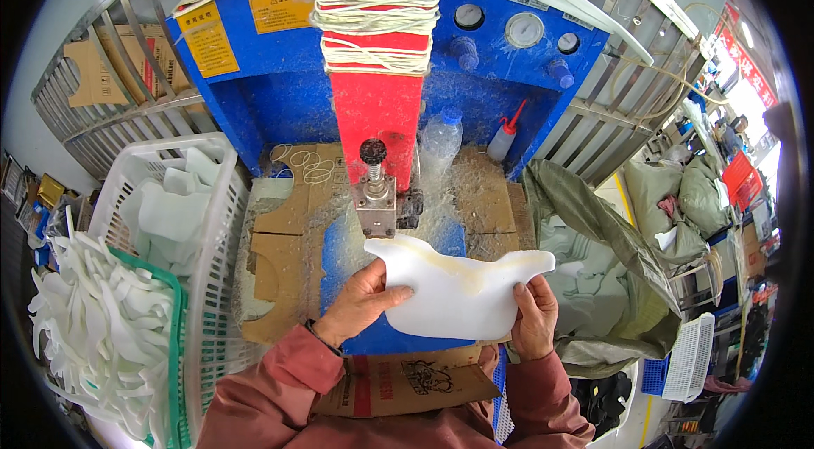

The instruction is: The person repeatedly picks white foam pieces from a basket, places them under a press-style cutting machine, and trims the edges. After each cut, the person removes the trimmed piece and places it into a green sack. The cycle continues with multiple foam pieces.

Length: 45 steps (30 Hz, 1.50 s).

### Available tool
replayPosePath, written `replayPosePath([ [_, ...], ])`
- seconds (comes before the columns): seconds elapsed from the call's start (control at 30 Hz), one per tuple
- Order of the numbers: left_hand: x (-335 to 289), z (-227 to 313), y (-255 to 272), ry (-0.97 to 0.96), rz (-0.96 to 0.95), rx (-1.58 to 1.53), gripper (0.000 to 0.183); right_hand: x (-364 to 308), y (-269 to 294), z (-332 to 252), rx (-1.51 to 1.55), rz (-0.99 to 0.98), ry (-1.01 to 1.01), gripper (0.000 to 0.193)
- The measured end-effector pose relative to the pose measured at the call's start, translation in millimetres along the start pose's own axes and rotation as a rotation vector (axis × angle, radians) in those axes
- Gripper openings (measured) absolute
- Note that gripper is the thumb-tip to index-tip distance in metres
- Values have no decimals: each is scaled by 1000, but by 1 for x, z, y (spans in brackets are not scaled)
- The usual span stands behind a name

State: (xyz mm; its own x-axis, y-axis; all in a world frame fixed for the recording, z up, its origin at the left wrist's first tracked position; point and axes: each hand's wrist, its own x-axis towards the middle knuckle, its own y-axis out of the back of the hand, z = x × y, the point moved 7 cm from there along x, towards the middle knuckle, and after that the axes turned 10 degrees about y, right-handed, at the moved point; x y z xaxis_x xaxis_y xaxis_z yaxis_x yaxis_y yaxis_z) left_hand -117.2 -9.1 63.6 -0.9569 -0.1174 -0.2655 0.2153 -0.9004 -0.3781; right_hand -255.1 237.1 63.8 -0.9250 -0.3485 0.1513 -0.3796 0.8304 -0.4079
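Observation:
A white, flat, curved sheet piece (449,301), with a yellowish band along its notched upper edge, is held up between my hands. My left hand (360,305) pinches its left side, thumb on the face. At the right end, my right hand (535,317) grips the lower corner, thumb in front and fingers behind. Just above the piece's upper left part is a metal machine head (376,210) with a spring and black knob. It sits at the lower end of a red arm (373,101) wound with pale cord. Whether head and piece touch, I cannot tell.
A blue machine housing (271,67) with gauges stands behind. At left are a white basket (216,279) of similar pieces and a green-rimmed basket (176,339) of white strips. An olive sack (627,305) with stacked pieces stands right. Behind sit a plastic bottle (441,144) and red-tipped squeeze bottle (502,142).

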Motion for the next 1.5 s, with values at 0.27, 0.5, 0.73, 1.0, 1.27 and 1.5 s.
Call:
replayPosePath([
  [0.27,-1,-10,-5,34,-4,34,44,-10,15,2,-30,28,-4,35],
  [0.5,-10,-31,3,-2,32,148,37,-21,2,1,-245,-47,-21,33],
  [0.73,-108,-40,54,32,317,689,48,-20,24,54,-552,-492,2,23],
  [1.0,-303,61,71,-54,951,1554,34,9,88,85,-981,-867,12,24],
  [1.27,-456,110,125,260,1447,1398,45,-2,14,70,-890,-1050,603,26],
  [1.5,-465,82,121,236,1476,1394,50,-17,-12,55,-925,-939,-34,28],
])
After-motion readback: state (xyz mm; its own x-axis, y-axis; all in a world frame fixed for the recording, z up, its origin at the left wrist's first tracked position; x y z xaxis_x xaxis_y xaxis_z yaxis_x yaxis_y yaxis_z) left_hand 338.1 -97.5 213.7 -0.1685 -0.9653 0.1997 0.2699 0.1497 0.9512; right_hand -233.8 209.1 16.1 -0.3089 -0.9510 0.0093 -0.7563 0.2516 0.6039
